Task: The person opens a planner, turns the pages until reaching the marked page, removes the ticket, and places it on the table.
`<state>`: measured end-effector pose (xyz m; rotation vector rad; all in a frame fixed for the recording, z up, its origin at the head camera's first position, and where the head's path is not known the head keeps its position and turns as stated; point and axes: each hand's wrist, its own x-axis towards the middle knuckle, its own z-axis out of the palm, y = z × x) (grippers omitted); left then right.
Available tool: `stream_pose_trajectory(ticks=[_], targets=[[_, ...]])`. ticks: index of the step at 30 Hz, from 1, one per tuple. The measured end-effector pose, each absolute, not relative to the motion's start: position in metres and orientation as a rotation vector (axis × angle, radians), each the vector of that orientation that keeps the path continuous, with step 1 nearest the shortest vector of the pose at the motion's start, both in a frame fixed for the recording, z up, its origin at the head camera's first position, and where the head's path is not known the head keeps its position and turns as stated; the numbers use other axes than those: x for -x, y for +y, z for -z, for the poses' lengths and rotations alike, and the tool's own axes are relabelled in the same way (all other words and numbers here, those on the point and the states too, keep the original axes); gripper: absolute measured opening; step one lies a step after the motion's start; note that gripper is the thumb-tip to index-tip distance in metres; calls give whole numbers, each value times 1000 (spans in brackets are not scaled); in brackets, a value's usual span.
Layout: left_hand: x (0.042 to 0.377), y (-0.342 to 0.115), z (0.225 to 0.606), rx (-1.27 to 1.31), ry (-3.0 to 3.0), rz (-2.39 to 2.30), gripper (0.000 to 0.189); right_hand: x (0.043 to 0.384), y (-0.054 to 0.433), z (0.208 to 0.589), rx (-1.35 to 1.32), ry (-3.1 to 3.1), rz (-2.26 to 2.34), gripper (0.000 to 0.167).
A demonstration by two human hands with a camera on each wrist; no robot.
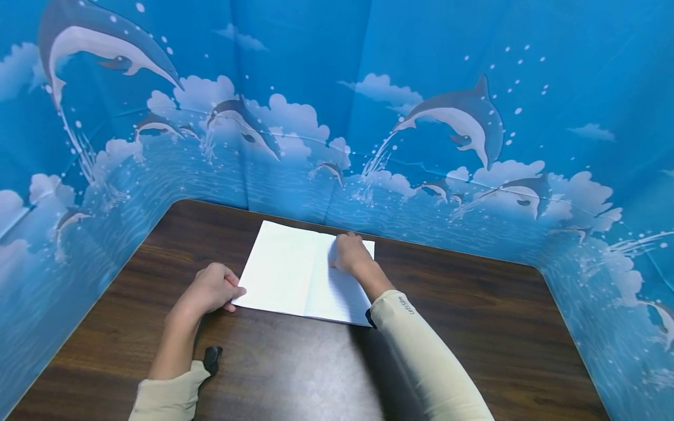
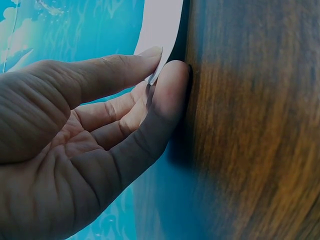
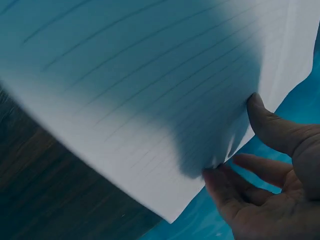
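An open notebook (image 1: 279, 269) lies on the dark wooden table, its right page faintly ruled. At its near left corner my left hand (image 1: 212, 287) pinches the paper; the left wrist view shows the thumb above and the index finger below the paper corner (image 2: 161, 30). My right hand (image 1: 351, 254) reaches over the right page to its far edge. In the right wrist view the right hand's thumb (image 3: 256, 102) touches the ruled page (image 3: 150, 110), while the index fingertip touches near the edge, well apart from the thumb. A small ripple shows in the paper between them.
The brown table (image 1: 474, 327) extends around the notebook on all sides. Behind it and along the sides hangs a blue curtain (image 1: 316, 58) printed with dolphins and clouds. Pale sleeves (image 1: 421, 351) cover the forearms, and a black wrist device (image 1: 212, 359) sits at the left wrist.
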<state>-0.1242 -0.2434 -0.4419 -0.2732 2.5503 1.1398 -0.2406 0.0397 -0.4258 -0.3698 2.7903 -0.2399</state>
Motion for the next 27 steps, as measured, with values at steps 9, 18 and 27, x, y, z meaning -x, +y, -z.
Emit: stream_pose_trajectory(ticks=[9,18,27], targets=[[124,-244,443,273,2542,-1155,16,248,66,429,160,2776,212,61],[124,-244,440,276,2538,-1138,17,253,71,434,75,2787,210,61],[125,-244,440,281,2528,-1134,17,250,68,433,122,2876,143,56]])
